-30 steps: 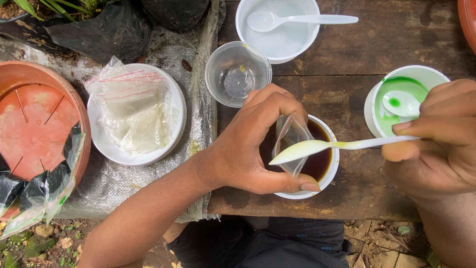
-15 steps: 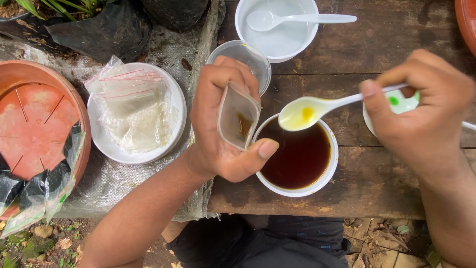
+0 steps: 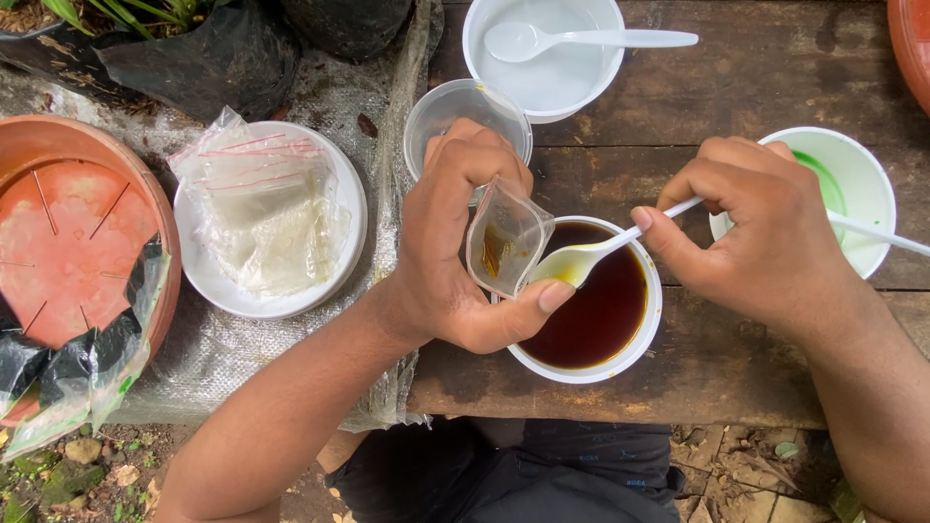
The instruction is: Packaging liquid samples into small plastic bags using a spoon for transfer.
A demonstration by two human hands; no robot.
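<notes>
Head view: right hand [image 3: 765, 232] has lowered its gripped spoon [image 3: 581, 260] to the small bag [image 3: 504, 237] pinched by left hand [image 3: 455, 252].

An outdoor garden work spot: a weathered plank table [image 3: 756, 87] over bare soil, with terracotta pots [image 3: 68, 232] and potted plants [image 3: 145, 39].

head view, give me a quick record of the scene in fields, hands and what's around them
left hand: holds a small clear bag open, some brown liquid inside
right hand: holds a white plastic spoon, its bowl at the bag's mouth
under the hands: white bowl of dark brown liquid
right side: white bowl with green liquid
top: white bowl with a spoon; empty clear cup
left: plate of clear bags; terracotta pot
surface: worn wooden table
</notes>
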